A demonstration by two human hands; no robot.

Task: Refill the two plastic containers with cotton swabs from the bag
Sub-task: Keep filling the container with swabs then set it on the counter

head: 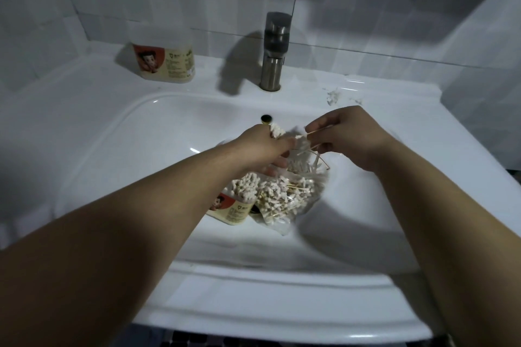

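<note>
Both arms reach over the sink (118,132), right hand (342,138) pinching swabs (315,132).

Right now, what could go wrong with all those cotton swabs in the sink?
The right hand pinches just a few swabs over the sink; they could slip into the basin and get wet or dirty. The bag lies in the basin and looks open, so more might spill out. The container beside it looks heaped full and could shed swabs.
</note>
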